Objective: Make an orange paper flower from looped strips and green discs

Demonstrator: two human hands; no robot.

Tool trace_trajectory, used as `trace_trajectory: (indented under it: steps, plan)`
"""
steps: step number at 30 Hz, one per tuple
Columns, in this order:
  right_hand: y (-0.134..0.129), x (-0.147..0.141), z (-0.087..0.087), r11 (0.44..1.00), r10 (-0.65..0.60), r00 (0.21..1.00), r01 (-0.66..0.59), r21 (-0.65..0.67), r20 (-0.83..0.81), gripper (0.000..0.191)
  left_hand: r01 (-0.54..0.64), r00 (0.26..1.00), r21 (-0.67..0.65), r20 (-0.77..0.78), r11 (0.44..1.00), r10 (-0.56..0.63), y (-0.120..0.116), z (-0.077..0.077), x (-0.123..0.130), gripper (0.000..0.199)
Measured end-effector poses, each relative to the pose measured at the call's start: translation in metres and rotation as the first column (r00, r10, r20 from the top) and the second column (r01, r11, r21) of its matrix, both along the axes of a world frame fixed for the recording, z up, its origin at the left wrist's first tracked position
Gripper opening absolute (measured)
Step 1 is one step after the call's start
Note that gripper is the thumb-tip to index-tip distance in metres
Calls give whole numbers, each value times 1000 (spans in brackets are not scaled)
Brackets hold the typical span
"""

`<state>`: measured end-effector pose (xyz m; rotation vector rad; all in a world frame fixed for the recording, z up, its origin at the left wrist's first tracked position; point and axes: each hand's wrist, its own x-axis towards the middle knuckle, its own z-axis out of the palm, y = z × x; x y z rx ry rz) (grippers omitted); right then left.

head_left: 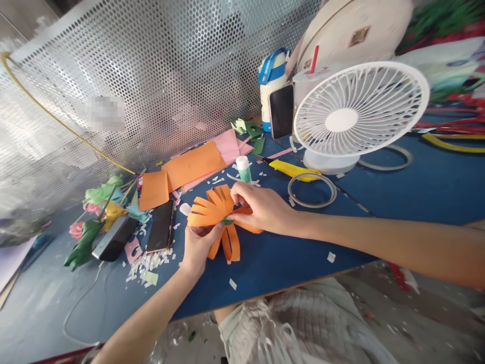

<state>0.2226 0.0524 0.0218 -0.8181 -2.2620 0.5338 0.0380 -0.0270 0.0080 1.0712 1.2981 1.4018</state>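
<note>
An orange paper flower (207, 211) made of looped strips is held just above the blue table, with a small green piece (227, 221) at its middle. My left hand (199, 245) grips the flower from the lower left, thumb by the green centre. From the right, my right hand (261, 210) pinches at the same centre, its fingers closed and covering some of the petals. Behind the hands stands a glue stick (243, 169) with a white cap. Orange paper sheets (195, 164) lie farther back, over pink paper.
A white fan (359, 111), a yellow utility knife (293, 169) and a tape ring (312, 191) are at right. A bottle (272, 86) and an upright phone (281, 112) stand behind. Left are another phone (160, 226), paper flowers (100, 202) and paper scraps (149, 265).
</note>
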Motion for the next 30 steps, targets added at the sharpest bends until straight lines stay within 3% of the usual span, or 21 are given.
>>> trace_trajectory:
  steps: [7,14,18,23,26,30]
  plan:
    - [-3,-1,0,998,36,999,-37,-59,-25,35,-3,1000,-1,-1,1000,3,0,2,0,39]
    - [-4,2,4,963,197,961,-227,-145,-192,20,-56,998,-10,-22,998,56,3,4,-1,38]
    - [-5,5,8,961,170,952,-217,-171,-253,13,-68,998,-31,2,997,68,3,5,-2,38]
    - [-1,4,3,986,142,965,-158,-61,-221,10,-81,997,-19,-16,996,81,3,4,-4,38]
    - [3,2,-2,991,127,979,-132,-22,-162,18,-81,996,22,-31,996,82,5,1,-6,38]
    - [6,-1,-7,970,212,965,-227,-85,-153,20,-94,993,38,-72,995,96,5,-1,-7,36]
